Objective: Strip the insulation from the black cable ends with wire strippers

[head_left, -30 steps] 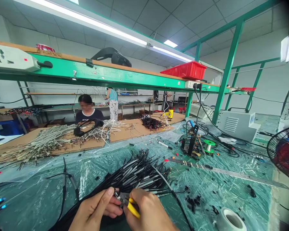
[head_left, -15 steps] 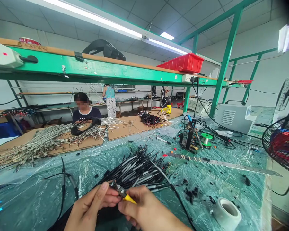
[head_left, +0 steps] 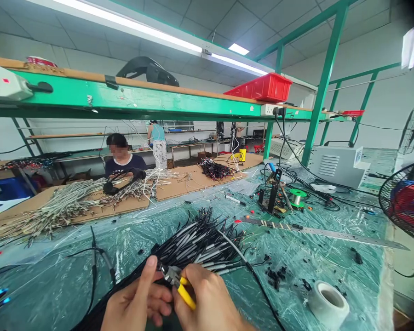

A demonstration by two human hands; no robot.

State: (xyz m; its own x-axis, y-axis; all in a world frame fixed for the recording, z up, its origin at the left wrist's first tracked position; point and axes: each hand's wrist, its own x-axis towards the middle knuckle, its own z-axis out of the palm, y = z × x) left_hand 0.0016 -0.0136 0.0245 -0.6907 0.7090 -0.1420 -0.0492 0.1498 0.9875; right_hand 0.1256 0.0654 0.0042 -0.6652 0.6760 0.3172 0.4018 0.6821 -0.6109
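My right hand (head_left: pixel 207 294) is wrapped round yellow-handled cutting pliers (head_left: pixel 186 294), their metal jaws pointing up and to the left. Close beside the jaws is my left hand (head_left: pixel 134 299), thumb raised and fingers curled in; whatever it pinches is hidden behind the thumb and the plier head. Just beyond both hands lies a large bundle of black cables (head_left: pixel 196 243) with grey ribbed sleeves near their ends. More black cable runs under my left hand toward the bottom edge.
A white tape roll (head_left: pixel 328 305), black scraps (head_left: pixel 275 277) and a steel ruler (head_left: pixel 317 233) lie at right. Behind them stand a solder spool (head_left: pixel 297 197) and black stand (head_left: pixel 272 195). Grey wires (head_left: pixel 65 202) cover cardboard at left. A person (head_left: pixel 122 158) sits opposite; a fan (head_left: pixel 405 202) stands right.
The pliers' yellow handles show more and look spread apart. My left thumb has straightened upward, and its fingers have shifted slightly down and away from the jaws.
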